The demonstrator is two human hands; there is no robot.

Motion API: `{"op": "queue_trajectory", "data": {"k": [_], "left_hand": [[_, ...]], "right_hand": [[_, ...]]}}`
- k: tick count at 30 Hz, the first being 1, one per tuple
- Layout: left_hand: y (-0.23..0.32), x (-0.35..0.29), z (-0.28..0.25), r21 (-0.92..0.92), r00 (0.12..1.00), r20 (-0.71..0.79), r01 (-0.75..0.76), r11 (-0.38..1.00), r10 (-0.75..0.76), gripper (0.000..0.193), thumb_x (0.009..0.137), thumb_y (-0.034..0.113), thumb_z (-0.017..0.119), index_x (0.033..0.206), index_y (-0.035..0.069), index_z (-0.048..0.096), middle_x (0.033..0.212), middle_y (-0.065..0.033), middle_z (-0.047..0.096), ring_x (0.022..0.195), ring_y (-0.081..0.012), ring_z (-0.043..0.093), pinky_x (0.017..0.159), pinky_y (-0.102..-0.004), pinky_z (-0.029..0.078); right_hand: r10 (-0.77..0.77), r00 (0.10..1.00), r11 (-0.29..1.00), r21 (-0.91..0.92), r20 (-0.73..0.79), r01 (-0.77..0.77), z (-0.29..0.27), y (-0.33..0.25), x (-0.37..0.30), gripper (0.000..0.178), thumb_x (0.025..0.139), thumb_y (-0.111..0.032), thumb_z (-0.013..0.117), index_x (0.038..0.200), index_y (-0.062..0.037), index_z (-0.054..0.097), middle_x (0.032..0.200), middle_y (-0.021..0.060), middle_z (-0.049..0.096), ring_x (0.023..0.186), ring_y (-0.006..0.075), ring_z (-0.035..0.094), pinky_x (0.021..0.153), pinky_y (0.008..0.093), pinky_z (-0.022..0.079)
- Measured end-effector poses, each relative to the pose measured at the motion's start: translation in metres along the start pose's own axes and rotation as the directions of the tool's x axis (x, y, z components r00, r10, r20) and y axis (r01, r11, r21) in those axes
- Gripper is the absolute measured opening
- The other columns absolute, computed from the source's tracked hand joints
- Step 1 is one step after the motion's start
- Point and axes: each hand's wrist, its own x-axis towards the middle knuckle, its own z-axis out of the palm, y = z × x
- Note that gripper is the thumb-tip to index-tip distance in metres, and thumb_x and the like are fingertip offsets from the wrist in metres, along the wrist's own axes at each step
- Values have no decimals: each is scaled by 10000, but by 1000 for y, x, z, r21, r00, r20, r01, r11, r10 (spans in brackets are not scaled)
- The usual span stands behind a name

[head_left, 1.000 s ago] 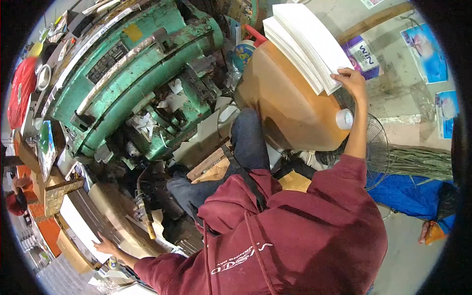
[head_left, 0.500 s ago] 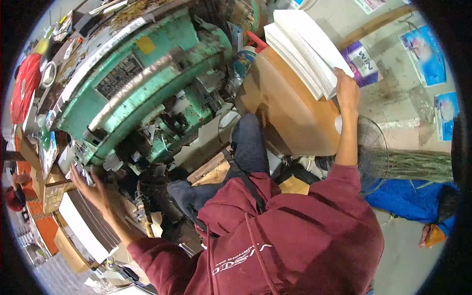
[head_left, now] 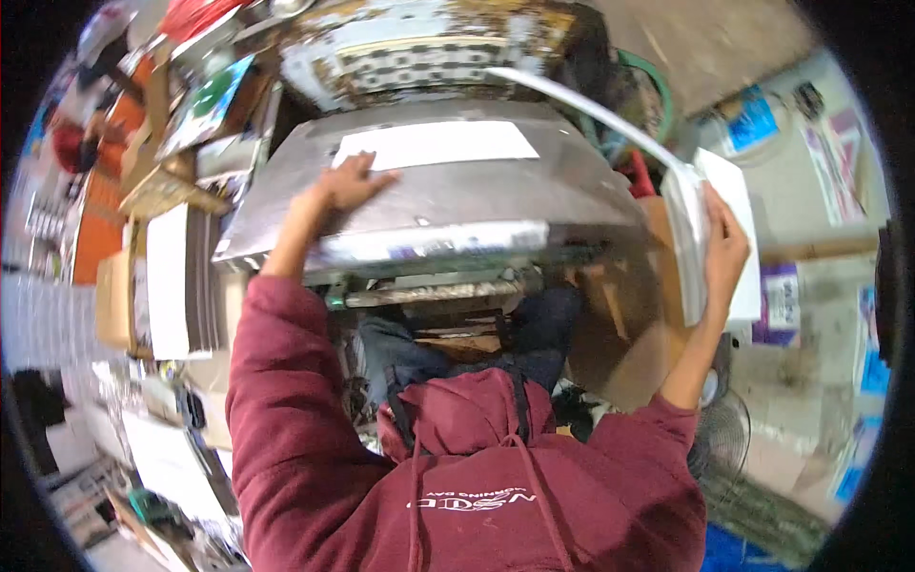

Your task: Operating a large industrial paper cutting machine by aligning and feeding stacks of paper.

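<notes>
My left hand point(head_left: 353, 183) rests with spread fingers on the grey metal table point(head_left: 286, 191) of the machine. Its fingers lie over the near-left edge of a flat white sheet point(head_left: 457, 145). At the right, my right hand point(head_left: 726, 250) is closed on the edge of a white paper sheet point(head_left: 732, 224), beside a stack of white sheets point(head_left: 688, 253). A thin white sheet point(head_left: 591, 107), seen nearly edge-on and blurred, bends from the stack toward the table's far side. The stack stands on a brown rounded surface point(head_left: 620, 286). Whether my right hand holds one sheet or several is hidden.
Left of the table stands another stack of white sheets point(head_left: 172, 286), with a cardboard box point(head_left: 116, 300) beside it. A purple box point(head_left: 777, 305) and a fan point(head_left: 724, 434) are at the right. A worn patterned panel point(head_left: 419, 62) rises behind the table. Another person point(head_left: 71, 143) shows at the far left.
The view has turned from the machine's right side to face its table. My left hand has come from the left onto the white sheet there. My right hand stays at the stack.
</notes>
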Motion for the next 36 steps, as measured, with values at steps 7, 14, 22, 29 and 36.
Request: {"op": "queue_trajectory", "data": {"k": [7, 14, 22, 29, 36], "left_hand": [[19, -213, 92, 244, 912, -275, -240, 940, 304, 714, 882, 345, 626, 1475, 74, 336, 1435, -169, 423, 1333, -343, 392, 1156, -508, 254], [-27, -321, 70, 119, 722, -692, 111, 987, 2, 594, 800, -140, 480, 1367, 32, 514, 1390, -172, 513, 1345, -333, 431, 1143, -464, 299], [-184, -354, 27, 182, 354, -892, 850, 495, -281, 679, 824, -24, 456, 1474, 159, 380, 1497, -108, 400, 1344, -374, 365, 1123, -459, 320], [-473, -350, 124, 80, 520, -644, 775, 627, -560, 517, 957, 212, 432, 1417, -20, 395, 1356, -307, 471, 1224, -457, 484, 1024, -481, 416], [-470, -286, 146, 32, 310, -683, 918, 396, -661, 728, 966, 578, 355, 1289, -61, 486, 1157, -293, 563, 1051, -441, 576, 878, -553, 458]], "right_hand": [[-247, 636, 965, 248, 731, 89, 148, 11, -23, 266, 924, -122, 606, 1172, -79, 689, 1283, 98, 631, 1183, 223, 580, 1017, 326, 439], [-350, 495, 919, 189, 795, 347, 223, 25, -9, 371, 960, -244, 562, 1324, -176, 589, 1429, 88, 506, 1401, 313, 338, 1142, 429, 274], [-445, 770, 893, 169, 458, 416, 182, -25, 39, 458, 958, -313, 589, 1388, -175, 513, 1502, 175, 386, 1421, 323, 315, 1133, 414, 294], [-135, 969, 985, -76, 206, 154, 66, 27, 16, 439, 915, -334, 648, 1305, -141, 594, 1445, 187, 456, 1342, 328, 427, 1098, 392, 353], [307, 892, 333, -841, -332, -427, -56, 101, -58, 600, 806, -410, 735, 1185, 25, 572, 1211, 198, 558, 1173, 384, 502, 934, 481, 468]]}}
